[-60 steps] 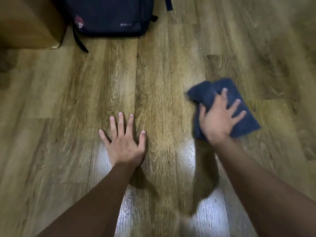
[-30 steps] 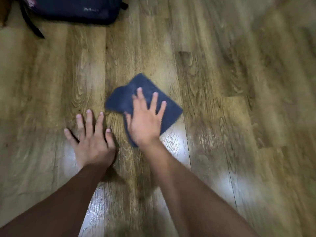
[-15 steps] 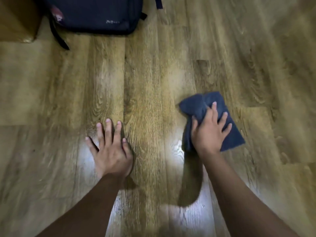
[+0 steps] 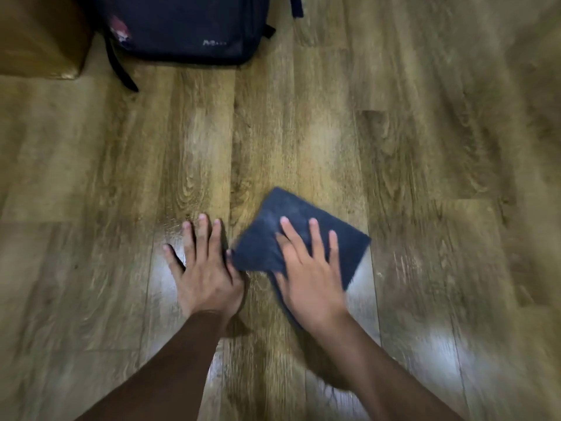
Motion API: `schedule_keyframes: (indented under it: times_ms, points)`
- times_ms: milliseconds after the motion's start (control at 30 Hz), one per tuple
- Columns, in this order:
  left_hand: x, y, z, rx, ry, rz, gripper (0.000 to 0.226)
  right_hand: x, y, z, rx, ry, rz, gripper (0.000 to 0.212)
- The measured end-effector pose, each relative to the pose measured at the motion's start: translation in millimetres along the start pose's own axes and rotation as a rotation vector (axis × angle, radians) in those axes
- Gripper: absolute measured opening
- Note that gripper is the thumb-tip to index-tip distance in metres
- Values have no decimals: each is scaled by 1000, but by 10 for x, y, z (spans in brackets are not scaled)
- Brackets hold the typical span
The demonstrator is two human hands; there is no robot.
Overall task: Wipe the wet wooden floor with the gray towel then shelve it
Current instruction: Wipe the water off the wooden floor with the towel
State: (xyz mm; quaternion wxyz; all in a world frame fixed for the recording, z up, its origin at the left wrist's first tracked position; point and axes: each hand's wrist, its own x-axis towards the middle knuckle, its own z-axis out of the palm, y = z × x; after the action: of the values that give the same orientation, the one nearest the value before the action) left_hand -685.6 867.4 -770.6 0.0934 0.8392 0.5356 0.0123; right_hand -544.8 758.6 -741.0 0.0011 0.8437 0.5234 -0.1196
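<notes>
Towel [image 4: 291, 235], dark blue-gray and folded into a rough square, lies flat on the wooden floor [image 4: 425, 177], turned like a diamond: one corner points away from the person toward the backpack [image 4: 182, 25], another toward the right. No long axis is clear, since the visible sides look nearly equal. Its surface is soft and napped, with a fuzzy edge on the right side. The right hand [image 4: 309, 268] lies on top of the towel with fingers [image 4: 315, 238] straight and slightly spread, pressing it to the floor; the palm covers the near part of the cloth. The left hand [image 4: 203, 268] rests flat on the bare floor just beside the towel's left corner, fingers straight and spread, thumb toward the cloth; whether thumb and cloth touch cannot be told. The floor is made of long planks with pronounced brown grain, and pale glossy patches show around and below both hands. At the far edge sits the backpack, dark fabric with a dangling strap, next to the corner of a brown wooden cabinet [image 4: 39, 41].
</notes>
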Motion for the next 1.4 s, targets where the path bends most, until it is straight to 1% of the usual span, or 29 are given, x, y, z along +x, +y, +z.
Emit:
schedule_keyframes:
  times_ms: [100, 200, 267, 333, 400, 433, 500, 567, 633, 767, 867, 967, 1033, 1100, 1200, 1300, 1400]
  points:
    - [14, -3, 32, 10, 18, -8, 63, -285, 249, 75, 12, 41, 10, 59]
    - [20, 1, -6, 19, 2, -20, 64, -274, 249, 105, 52, 63, 27, 57]
    - [17, 25, -65, -24, -14, -32, 64, -272, 251, 137, 53, 68, 25, 57]
    - [16, -6, -119, -127, -24, -11, 60, -266, 281, 163, 60, 82, 30, 57]
    - [39, -245, -191, -217, -28, -12, 57, -254, 295, 183, 60, 90, 31, 57]
    - [34, -445, -215, -195, -9, -42, 57, -251, 290, 185, 60, 92, 27, 57]
    - [-16, -894, -284, -110, 53, -185, 61, -258, 278, 188, 61, 105, 21, 57]
    - [-66, -1199, -330, -81, 50, -306, 67, -251, 277, 182, 51, 109, 26, 57]
    - [-107, -1268, -300, -58, 25, -303, 69, -262, 274, 144, 59, 83, 40, 58]
    - [-102, -1258, -267, -65, 42, -281, 68, -272, 224, 33, 82, 11, 73, 57]
    - [-81, -1275, -259, -52, 51, -280, 68, 49, 41, -74, 141, -9, 208, 56]
    - [-88, -1288, -243, -39, 48, -267, 66, 716, -395, -169, 196, 23, 354, 64]
    - [-75, -1302, -236, -35, 63, -269, 64, 1128, -761, -202, 202, 39, 369, 66]
    - [-71, -1301, -224, -30, 82, -271, 61, 1322, -1099, -185, 162, 43, 313, 65]
    - [-63, -1304, -210, -42, 97, -275, 60, 1164, -1448, -90, 53, 49, 91, 65]
    - [-76, -1351, -195, -49, 116, -255, 64, 583, -1530, 33, 21, 40, -137, 67]
    - [-76, -1348, -196, -47, 132, -234, 64, -157, -1253, 155, 18, -68, -238, 65]
